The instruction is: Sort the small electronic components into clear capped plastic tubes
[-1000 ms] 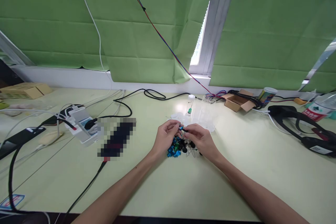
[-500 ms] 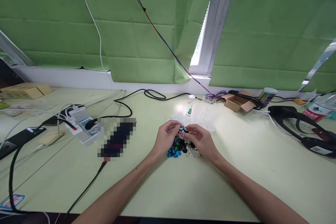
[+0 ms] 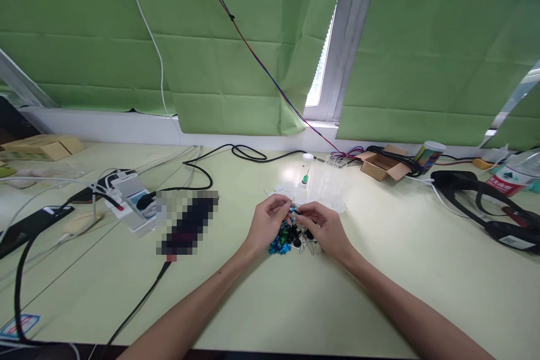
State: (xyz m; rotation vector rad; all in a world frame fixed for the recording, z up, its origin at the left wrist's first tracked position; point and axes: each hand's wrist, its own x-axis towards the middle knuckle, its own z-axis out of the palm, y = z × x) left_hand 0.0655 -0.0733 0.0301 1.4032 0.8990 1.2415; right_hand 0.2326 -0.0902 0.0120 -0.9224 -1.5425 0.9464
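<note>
My left hand [image 3: 266, 224] is closed, its thumb and fingers pinching a small blue electronic part [image 3: 292, 211]. A thin wire-like lead pokes out beyond the knuckles of that hand. Facing it, my right hand [image 3: 327, 229] pinches a small black part [image 3: 298, 212] right beside the blue one; whether the two parts are joined I cannot tell. Under the fingertips lies a heap of loose components: blue blocks [image 3: 279, 246], some green pieces, black round parts [image 3: 297, 241] and thin metal leads. The hands cover part of this heap.
Behind the hands stand clear plastic containers [image 3: 333, 183] and a small white-capped bottle [image 3: 307, 158] near a green-tipped needle. A power strip [image 3: 133, 202] with cables and a pixelated dark device [image 3: 189, 224] lie left. An open cardboard box [image 3: 382, 166] and a black headset [image 3: 485, 208] are right.
Both hands stay nearly in place, with slight finger movement. The black part at my right fingertips shows more clearly, and a thin lead now sticks out past my left hand.
</note>
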